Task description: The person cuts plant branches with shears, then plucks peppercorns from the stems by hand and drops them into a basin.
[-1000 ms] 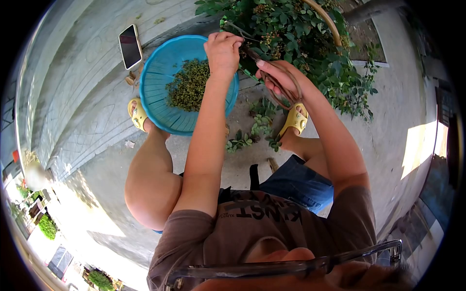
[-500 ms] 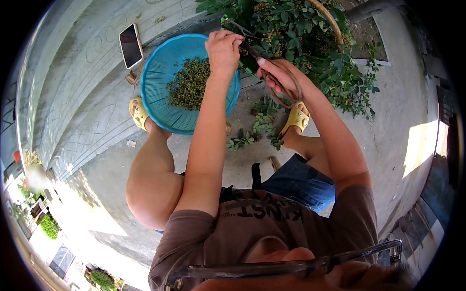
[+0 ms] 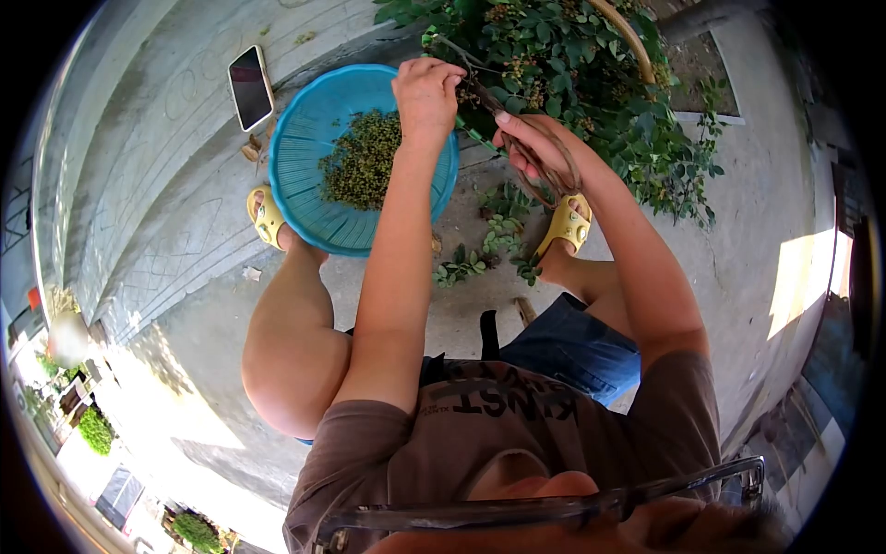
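My left hand (image 3: 426, 100) is closed in a pinch above the right side of the blue basket, its fingertips on a thin twig (image 3: 454, 46) at the edge of the leafy branches. Wrapped round the looped handles of a pair of scissors (image 3: 565, 168), my right hand (image 3: 543, 146) is closed just to the right. The scissor blades point up and left towards my left fingertips; their tips are hard to make out against the leaves. Small green-brown berries (image 3: 362, 166) lie heaped in the blue plastic basket (image 3: 297, 189).
Leafy branches with berry clusters (image 3: 572, 65) fill the top right, with a curved basket handle (image 3: 632, 37) over them. A phone (image 3: 250, 88) lies left of the blue basket. Cut leaves (image 3: 461, 266) lie on the concrete between my yellow clogs (image 3: 268, 220).
The scissor handles have shifted slightly in my right hand, and their loops look a little different in angle. My left hand keeps its pinch in nearly the same place.
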`<state>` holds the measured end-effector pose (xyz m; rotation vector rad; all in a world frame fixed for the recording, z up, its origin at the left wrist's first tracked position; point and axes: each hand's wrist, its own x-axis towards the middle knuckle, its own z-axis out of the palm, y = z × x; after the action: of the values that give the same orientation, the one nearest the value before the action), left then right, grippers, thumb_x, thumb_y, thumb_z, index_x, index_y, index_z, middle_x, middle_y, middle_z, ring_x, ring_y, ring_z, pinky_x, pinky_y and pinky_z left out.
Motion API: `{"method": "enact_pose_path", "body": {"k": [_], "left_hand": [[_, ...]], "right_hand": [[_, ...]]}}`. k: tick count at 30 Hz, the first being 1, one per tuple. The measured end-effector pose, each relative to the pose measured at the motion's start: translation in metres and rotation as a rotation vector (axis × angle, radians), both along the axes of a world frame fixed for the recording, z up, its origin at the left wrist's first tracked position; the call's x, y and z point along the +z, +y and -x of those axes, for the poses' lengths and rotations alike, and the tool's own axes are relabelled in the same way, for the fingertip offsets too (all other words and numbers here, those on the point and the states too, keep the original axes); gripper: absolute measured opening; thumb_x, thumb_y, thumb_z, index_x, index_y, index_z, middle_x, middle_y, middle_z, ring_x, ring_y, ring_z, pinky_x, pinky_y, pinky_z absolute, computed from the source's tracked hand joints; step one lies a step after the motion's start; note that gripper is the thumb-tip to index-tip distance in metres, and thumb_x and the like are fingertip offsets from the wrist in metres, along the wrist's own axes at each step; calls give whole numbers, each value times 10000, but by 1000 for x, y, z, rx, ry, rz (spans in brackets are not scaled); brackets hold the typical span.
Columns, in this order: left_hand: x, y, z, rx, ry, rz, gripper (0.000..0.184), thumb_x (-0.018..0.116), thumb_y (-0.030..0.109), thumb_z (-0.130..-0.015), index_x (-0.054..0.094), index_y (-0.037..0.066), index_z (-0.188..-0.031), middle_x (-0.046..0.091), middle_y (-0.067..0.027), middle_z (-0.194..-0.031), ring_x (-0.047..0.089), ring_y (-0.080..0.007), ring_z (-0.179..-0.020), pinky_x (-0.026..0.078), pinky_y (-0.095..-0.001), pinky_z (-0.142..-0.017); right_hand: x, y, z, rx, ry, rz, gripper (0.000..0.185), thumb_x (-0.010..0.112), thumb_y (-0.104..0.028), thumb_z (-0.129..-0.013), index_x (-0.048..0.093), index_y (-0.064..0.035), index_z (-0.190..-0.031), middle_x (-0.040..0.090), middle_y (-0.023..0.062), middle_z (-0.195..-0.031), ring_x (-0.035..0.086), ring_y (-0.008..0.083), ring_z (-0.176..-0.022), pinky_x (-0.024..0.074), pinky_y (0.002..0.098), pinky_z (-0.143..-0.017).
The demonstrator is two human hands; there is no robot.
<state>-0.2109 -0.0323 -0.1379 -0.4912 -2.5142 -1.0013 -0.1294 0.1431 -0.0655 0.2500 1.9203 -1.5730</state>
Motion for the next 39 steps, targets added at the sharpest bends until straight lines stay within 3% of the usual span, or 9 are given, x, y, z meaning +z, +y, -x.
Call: {"method": "enact_pose_path", "body": {"k": [6,11,15,17,22,25,29,36,39], "left_hand": [[4,0,-3,-3,24,-21,52,669,116,-770,703,137,-802,630,-34,-880,538,-276,-941,415,-413,-805],[18,-18,-16,48,-133,-362,64,645,113,-770,681,90,-817,624,-98,-895,561,-303,-875,449,-391,-787],[19,-61,-23,126,-169,-287,79,647,131,-769,687,94,-826,627,-89,-918,559,-291,-909,445,-380,-806],[18,-77,-24,188,-136,153,100,661,158,-769,694,97,-841,620,-74,-930,548,-283,-912,441,-380,-802],[29,-50,-27,57,-39,-149,113,702,171,-752,700,117,-851,591,-65,-900,524,-276,-883,436,-398,-793],[29,-13,-33,-110,78,-7,456,809,183,-637,619,156,-1051,562,-48,-1036,480,-275,-1021,396,-414,-833],[24,13,-41,-15,36,51,571,806,168,-614,546,153,-1123,588,-45,-1047,486,-272,-1059,347,-417,-863],[17,8,-36,-35,10,-64,319,734,118,-742,610,128,-1036,635,-27,-890,580,-194,-881,415,-358,-731],[28,3,-38,-111,-346,-439,142,683,87,-784,597,65,-895,599,-78,-857,566,-221,-707,439,-333,-577]], "right_hand": [[6,3,-3,-18,3,34,579,490,-547,-910,580,25,-923,491,7,-562,443,71,-433,349,226,-436],[19,8,-6,-11,-1,26,568,502,-547,-905,575,17,-921,490,6,-569,444,67,-451,351,221,-450],[20,14,-8,-21,8,11,568,501,-554,-903,574,9,-919,491,7,-573,448,68,-462,356,220,-458],[18,17,-8,22,7,-33,675,483,-634,-870,586,31,-934,506,4,-591,477,75,-489,399,232,-497],[23,15,-10,35,23,-75,658,492,-630,-867,585,17,-937,500,-2,-592,468,71,-487,393,230,-493],[24,14,-10,27,35,-101,634,493,-621,-875,586,4,-926,497,0,-590,464,71,-483,387,226,-490],[29,13,-11,1,58,-145,613,500,-607,-883,591,-1,-910,499,8,-591,464,73,-487,381,224,-488],[34,14,-9,-7,91,-157,604,511,-585,-884,599,11,-916,500,11,-597,464,72,-505,383,225,-504],[35,13,-8,0,90,-147,603,506,-579,-888,599,15,-930,497,10,-595,462,72,-505,382,225,-509]]}}
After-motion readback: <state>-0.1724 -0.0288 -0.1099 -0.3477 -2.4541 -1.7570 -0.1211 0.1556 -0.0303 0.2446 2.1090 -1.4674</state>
